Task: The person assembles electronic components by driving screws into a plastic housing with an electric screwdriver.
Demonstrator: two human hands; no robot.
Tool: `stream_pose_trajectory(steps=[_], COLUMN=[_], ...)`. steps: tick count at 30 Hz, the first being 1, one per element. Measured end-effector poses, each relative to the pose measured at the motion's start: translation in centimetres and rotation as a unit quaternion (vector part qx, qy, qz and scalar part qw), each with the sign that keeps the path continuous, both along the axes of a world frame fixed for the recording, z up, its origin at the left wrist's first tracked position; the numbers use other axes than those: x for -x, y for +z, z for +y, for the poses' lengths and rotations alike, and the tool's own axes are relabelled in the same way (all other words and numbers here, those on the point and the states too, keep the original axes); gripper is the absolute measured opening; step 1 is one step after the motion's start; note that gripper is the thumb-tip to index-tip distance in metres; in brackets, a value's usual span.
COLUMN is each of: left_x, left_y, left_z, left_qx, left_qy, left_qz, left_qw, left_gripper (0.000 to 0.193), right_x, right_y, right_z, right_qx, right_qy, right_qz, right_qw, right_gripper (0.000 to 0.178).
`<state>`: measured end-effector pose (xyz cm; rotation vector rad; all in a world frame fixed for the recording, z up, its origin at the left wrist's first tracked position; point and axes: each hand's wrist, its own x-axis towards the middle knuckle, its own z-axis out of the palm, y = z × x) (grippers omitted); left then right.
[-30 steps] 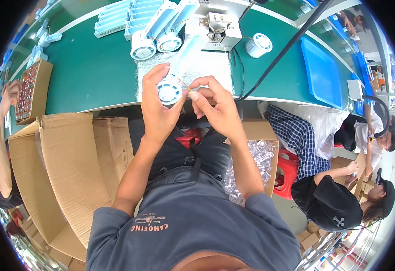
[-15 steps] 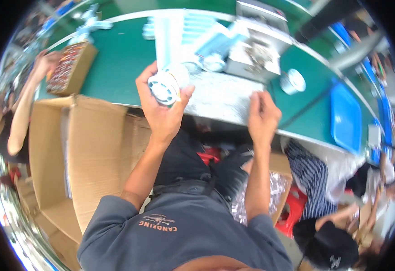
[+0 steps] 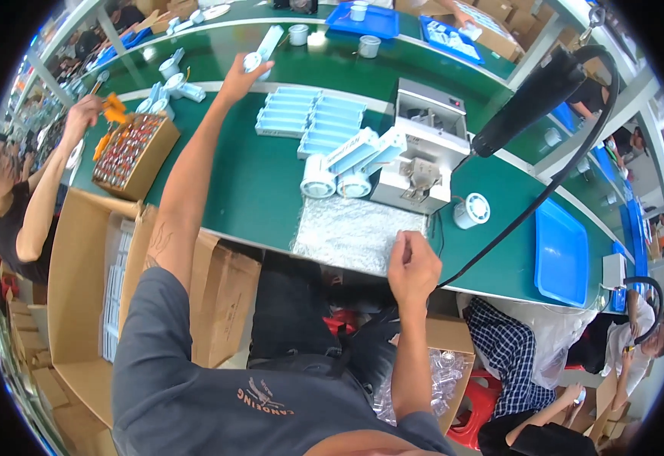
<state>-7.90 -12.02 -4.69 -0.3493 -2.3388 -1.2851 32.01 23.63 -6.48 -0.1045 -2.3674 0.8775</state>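
My left hand is stretched far out over the green conveyor and grips a light-blue plastic fan housing with a round end and a long handle. My right hand has its fingers curled closed at the front edge of a silvery wrapped pad; whatever they may hold is hidden. Two more fan housings lean at the pad's far edge, beside a metal bench machine. Behind them lie rows of light-blue handle pieces. A white round fan part stands right of the machine.
A carton of small motors stands at left, near a co-worker's hand. An open cardboard box is beside my left arm. A black power screwdriver hangs at right with its cable, near a blue tray.
My left hand has carried the fan housing from above the pad away to the far left, over the conveyor. My right hand, still closed, has shifted slightly lower in view.
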Motion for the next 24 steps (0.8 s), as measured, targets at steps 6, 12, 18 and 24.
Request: stream_pose_trajectory(steps=[6,12,18,24], left_x=[3.9,4.6,5.4,4.3], left_y=[-3.1,-3.0,-4.8,-5.8], left_z=[-0.5,0.6,0.1,-1.5], left_qx=[-0.092,-0.062,0.012,-0.096], left_qy=[0.096,0.096,0.133,0.089], left_qz=[0.021,0.004,0.067,0.024], left_qw=[0.991,0.993,0.989,0.991], left_gripper=[0.084,0.099,0.120,0.090], right_x=[0.3,0.3,0.2,0.0], right_y=[-0.2,-0.4,-0.4,-0.2], right_z=[-0.7,-0.9,-1.0,-0.2], right_qx=[-0.029,0.009,-0.010,0.014], right_qy=[-0.021,-0.057,-0.062,-0.044], right_qz=[-0.021,-0.021,0.016,0.020], right_qw=[0.999,0.998,0.998,0.999], right_gripper=[0.006,0.004,0.004,0.011])
